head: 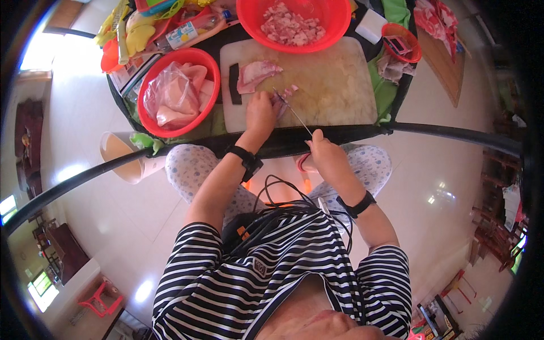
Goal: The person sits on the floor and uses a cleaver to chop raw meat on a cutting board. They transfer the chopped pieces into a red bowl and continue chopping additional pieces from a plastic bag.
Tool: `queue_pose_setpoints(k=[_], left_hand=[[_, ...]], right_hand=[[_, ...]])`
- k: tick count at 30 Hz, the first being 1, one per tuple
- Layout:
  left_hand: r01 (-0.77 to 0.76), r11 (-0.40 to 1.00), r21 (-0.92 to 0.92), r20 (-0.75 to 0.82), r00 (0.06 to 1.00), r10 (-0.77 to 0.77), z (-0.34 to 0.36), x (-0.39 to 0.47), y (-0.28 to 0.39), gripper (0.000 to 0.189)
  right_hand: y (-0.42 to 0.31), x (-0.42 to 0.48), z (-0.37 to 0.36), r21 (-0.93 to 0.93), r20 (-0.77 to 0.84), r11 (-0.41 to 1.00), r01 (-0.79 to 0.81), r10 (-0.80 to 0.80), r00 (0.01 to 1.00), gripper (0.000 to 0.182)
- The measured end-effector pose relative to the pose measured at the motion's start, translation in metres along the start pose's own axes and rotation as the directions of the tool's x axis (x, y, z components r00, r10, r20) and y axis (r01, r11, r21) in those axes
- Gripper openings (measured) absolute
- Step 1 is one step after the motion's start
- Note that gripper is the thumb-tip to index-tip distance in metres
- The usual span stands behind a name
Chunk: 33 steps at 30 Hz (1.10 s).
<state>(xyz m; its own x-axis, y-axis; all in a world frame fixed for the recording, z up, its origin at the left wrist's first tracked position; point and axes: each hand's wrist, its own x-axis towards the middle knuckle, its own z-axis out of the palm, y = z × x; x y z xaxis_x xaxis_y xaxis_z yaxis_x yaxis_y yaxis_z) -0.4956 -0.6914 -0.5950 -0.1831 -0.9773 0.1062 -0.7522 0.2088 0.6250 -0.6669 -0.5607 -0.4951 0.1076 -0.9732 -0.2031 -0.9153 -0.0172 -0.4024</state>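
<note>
My right hand (326, 155) grips a knife (300, 118) whose blade runs up and left over a white cutting board (340, 85). My left hand (260, 112) presses a piece of raw meat (280, 108) on the board, right beside the blade, its fingers partly covering the meat. Small cut bits of meat (291, 90) lie just beyond the knife tip. A larger slab of raw meat (257, 75) rests on the board's left part, near the dark handle slot. The knife's handle is hidden inside my right hand.
A red basin (340, 25) of diced meat overlaps the board's far edge. On the left stands a red basin (214, 80) with large meat pieces and a plastic bag (165, 89). A plastic bottle (187, 34), a small red basket (418, 53) and a white block (371, 26) are around the board.
</note>
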Motion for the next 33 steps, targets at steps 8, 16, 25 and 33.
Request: queue_pose_setpoints(k=[8,16,25,33], left_hand=[[-0.154,0.975,0.162,0.081,0.987,0.142,-0.001,0.017,0.000,0.017],[-0.104,0.967,0.233,0.056,0.994,0.093,0.009,0.015,0.002,0.011],[-0.190,0.961,0.202,0.135,0.977,0.165,-0.002,0.000,0.008,0.010],[-0.097,0.987,-0.128,0.110,0.988,0.111,-0.025,0.007,0.001,0.018]], right_hand=[[-0.008,0.042,0.025,0.049,-0.081,0.999,0.005,-0.001,0.997,0.012],[-0.002,0.025,0.015,0.042,-0.024,0.997,-0.058,0.059,0.998,0.014],[-0.004,0.062,0.037,0.027,-0.059,0.999,-0.043,0.044,0.997,0.014],[0.020,0.024,0.001,-0.024,-0.023,0.995,-0.096,0.095,0.995,0.021]])
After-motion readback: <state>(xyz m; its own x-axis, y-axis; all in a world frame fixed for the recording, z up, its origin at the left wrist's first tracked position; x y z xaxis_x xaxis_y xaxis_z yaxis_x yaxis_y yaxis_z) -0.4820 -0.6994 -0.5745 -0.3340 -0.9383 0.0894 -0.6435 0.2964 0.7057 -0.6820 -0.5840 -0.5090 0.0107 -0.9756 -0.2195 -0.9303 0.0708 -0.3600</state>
